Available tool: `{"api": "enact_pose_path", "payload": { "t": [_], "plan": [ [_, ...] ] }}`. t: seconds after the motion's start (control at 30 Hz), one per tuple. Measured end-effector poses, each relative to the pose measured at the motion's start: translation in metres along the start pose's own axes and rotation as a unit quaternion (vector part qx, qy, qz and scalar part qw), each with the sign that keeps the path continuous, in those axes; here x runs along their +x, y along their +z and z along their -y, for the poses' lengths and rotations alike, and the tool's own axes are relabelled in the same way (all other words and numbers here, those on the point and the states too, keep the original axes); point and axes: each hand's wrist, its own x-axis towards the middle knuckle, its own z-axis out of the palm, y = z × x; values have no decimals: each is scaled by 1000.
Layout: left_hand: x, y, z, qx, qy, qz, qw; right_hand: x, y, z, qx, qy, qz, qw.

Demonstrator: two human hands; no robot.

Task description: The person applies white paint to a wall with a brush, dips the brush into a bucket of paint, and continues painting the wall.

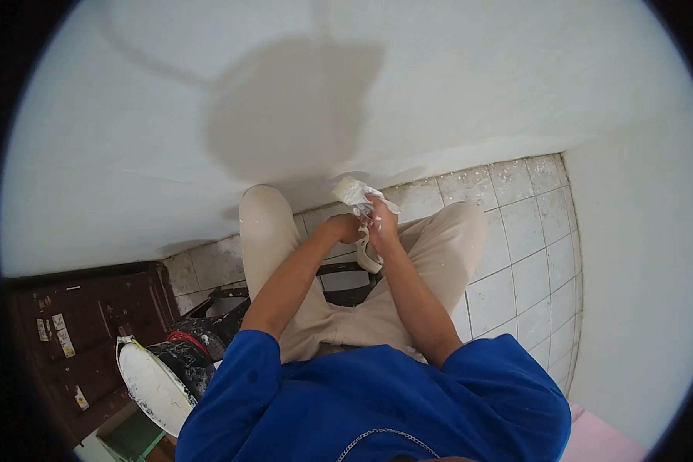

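Both hands meet between the knees, close to the white wall [454,100]. My right hand [383,223] is closed around a crumpled white cloth or wrapping [359,194], with white paint marks on the fingers. Beside it, my left hand [345,229] is closed, its fingertips at the lower end of the white bundle; what they grip is too small to make out. A cream-coloured curved piece [368,254] hangs below the hands, and I cannot tell whether it joins the bundle.
White floor tiles [493,300] with paint specks run along the wall. At the left lie a dark brown panelled door [108,323], a paint-stained black bucket with a white top [150,385] and a green box [135,435]. A black frame [346,281] shows between the legs.
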Motion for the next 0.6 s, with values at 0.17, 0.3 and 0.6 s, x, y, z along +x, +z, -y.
{"api": "enact_pose_path", "payload": {
  "t": [0.17,0.3,0.6],
  "plan": [
    [24,27,20,-42,48,-47,997,22,8,-2,16,-28,53,998],
    [-16,-13,0,-8,-7,-38,999,-35,22,26,57,-31,66,996],
    [-12,-4,2,-25,-5,-45,999,38,-12,0,45,-8,124,991]
  ]
}}
